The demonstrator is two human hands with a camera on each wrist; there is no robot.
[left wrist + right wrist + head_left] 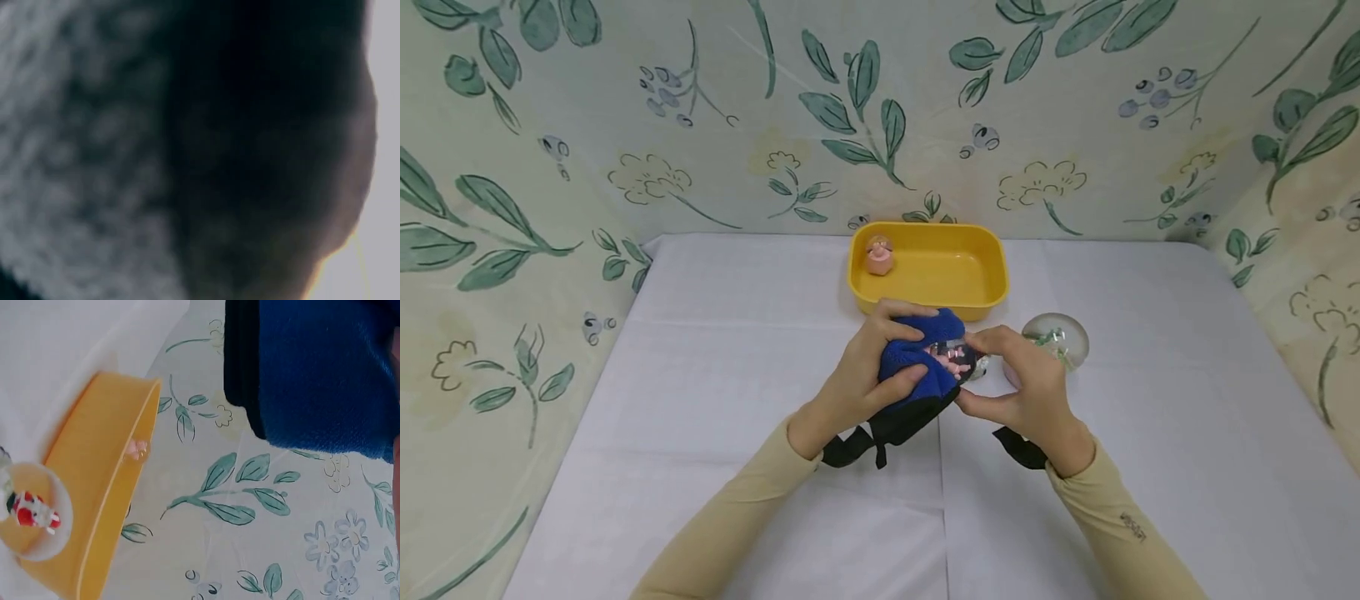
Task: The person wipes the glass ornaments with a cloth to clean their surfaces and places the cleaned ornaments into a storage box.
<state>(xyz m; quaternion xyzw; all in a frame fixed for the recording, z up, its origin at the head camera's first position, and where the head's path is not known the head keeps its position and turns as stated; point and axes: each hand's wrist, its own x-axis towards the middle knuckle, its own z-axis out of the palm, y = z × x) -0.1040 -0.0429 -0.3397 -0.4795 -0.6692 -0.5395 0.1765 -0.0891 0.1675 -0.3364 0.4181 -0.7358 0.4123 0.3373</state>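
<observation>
My left hand (850,367) grips a fleecy blue cloth piece with black edging (917,383), bunched around a clear ball with pink figures inside (951,360). From the other side, the thumb and index finger of my right hand (1030,387) hold that ball at its rim; the cloth hides part of it. Blue pile and a black border of the cloth (325,375) fill the upper right of the right wrist view. The left wrist view is dark and blurred, too close to tell the surface.
Behind the hands stands a yellow tray (992,292) with a small pink-based globe (880,255) at its left end. Right of the hands is a clear globe with green inside (1056,340). Another clear globe, with a red and white figure (34,511), appears before the tray.
</observation>
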